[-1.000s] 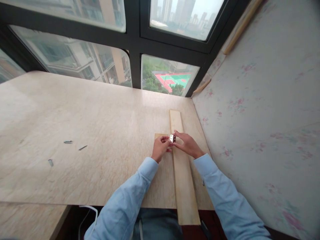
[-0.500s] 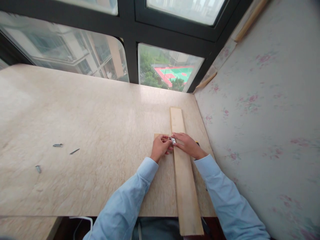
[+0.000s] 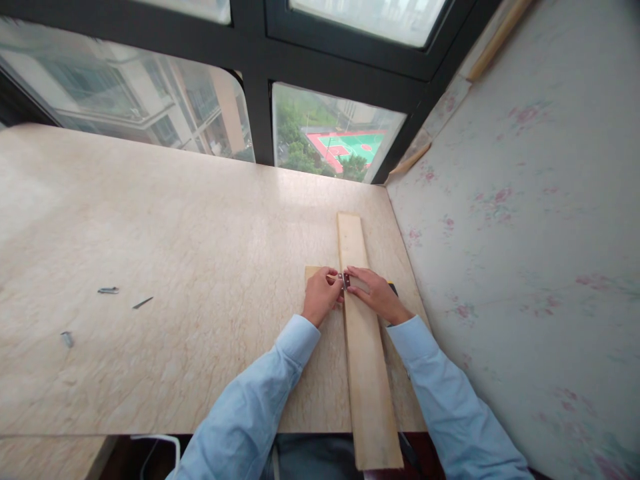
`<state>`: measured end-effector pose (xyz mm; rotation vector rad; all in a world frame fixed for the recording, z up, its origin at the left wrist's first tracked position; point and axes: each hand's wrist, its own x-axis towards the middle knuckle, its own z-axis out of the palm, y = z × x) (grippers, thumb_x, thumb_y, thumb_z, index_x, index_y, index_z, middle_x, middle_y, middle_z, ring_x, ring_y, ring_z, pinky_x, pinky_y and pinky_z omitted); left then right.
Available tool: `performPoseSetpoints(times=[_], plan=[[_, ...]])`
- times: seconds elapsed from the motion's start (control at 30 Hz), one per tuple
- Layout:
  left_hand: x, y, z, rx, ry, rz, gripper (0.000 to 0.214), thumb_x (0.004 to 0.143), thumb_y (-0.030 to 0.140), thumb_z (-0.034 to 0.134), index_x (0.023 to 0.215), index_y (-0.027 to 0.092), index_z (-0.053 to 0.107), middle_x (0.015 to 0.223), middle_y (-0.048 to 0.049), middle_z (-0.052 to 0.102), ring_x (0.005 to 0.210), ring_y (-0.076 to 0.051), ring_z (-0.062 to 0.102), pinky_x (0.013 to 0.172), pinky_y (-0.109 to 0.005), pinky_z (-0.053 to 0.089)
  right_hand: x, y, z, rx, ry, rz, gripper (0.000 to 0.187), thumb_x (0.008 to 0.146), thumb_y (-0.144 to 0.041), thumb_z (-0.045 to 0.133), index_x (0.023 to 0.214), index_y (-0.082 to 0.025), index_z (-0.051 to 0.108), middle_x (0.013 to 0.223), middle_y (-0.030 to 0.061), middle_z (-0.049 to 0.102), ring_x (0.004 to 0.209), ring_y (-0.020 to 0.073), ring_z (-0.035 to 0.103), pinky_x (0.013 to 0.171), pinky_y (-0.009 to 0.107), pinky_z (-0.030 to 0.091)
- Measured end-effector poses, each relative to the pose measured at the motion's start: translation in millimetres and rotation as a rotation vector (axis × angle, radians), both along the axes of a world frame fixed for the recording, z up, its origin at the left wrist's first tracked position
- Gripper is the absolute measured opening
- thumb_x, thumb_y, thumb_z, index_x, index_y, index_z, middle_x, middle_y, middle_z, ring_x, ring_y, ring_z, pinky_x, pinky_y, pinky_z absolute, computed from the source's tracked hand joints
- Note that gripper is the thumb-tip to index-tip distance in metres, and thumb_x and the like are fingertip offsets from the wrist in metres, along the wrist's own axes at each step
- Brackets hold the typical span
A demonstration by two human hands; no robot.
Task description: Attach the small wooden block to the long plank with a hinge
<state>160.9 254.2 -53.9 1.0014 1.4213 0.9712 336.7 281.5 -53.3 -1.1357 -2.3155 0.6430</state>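
A small metal hinge (image 3: 345, 281) sits at the left edge of a long pale wooden board (image 3: 369, 373). My left hand (image 3: 320, 295) is closed, thumb and fingers pinching the hinge from the left. From the right, my right hand (image 3: 379, 295) reaches across the board with its fingertips gripping the hinge's other side. Fingers cover part of the hinge, so how it meets the wood is partly hidden. Behind my left hand, the corner of a thin wooden piece (image 3: 311, 271) shows.
Small metal items lie to the left: a grey piece (image 3: 108, 291), a thin pointed piece (image 3: 143, 303) and a short piece (image 3: 67, 339). A yellow-and-black object (image 3: 393, 287) is partly hidden behind my right hand. The board overhangs the stone-patterned surface (image 3: 200, 360) at the front; a papered wall (image 3: 500, 267) borders the right.
The hinge has turned slightly between my fingers and reflects less light. Both hands stay at the same place on the board. The whole view has shifted a little.
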Motion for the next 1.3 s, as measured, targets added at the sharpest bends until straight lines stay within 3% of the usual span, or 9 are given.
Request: performPoseSetpoints(times=[0.13,0.47,0.83,1.07,1.3], plan=[[-1,-1,-1.4,0.049,0.089,-0.009,0.026,0.084,0.023,0.057,0.108,0.013,0.059,0.08,-0.008,0.071,0.048,-0.015,0.064,0.044,-0.021,0.045,-3,3,-1.2,0.0,0.011,-0.01,0.042,0.089,-0.026,0.061,0.13,-0.023,0.058,0.125,0.0098,0.064,0.118,0.0251,0.058,0.105,0.046,0.046],[0,-2,6.9,0.076,0.116,0.045,0.028,0.084,0.015,0.058,0.112,0.013,0.058,0.098,-0.0075,0.069,0.056,-0.01,0.064,0.045,-0.018,0.048,-5,2,-2.6,0.025,0.05,-0.04,0.04,0.087,-0.025,0.065,0.126,-0.022,0.061,0.122,0.0092,0.066,0.116,0.0249,0.059,0.103,0.045,0.047],[2,-7,4.7,0.149,0.207,0.101,0.029,0.08,0.017,0.06,0.109,0.012,0.059,0.095,-0.0089,0.069,0.079,-0.018,0.069,0.06,-0.025,0.054,-11,1,-1.4,0.043,0.054,-0.053,0.036,0.088,-0.03,0.064,0.123,-0.023,0.063,0.119,0.0088,0.067,0.114,0.0249,0.06,0.102,0.046,0.047],[1,-8,0.3,0.243,0.364,0.086,0.027,0.082,0.019,0.06,0.108,0.013,0.06,0.095,-0.0091,0.069,0.092,-0.021,0.067,0.083,-0.035,0.053,-13,0,-1.9,0.047,0.067,-0.054,0.035,0.088,-0.031,0.063,0.123,-0.023,0.063,0.118,0.0087,0.067,0.113,0.0243,0.06,0.101,0.045,0.048],[-13,-13,10.2,0.317,0.684,0.075,0.036,0.083,0.017,0.056,0.119,0.013,0.056,0.116,-0.0125,0.063,0.106,-0.025,0.06,0.091,-0.038,0.048,-11,0,-2.2,0.017,0.086,-0.057,0.035,0.088,-0.032,0.064,0.122,-0.022,0.064,0.118,0.0085,0.068,0.112,0.0234,0.061,0.101,0.044,0.048]])
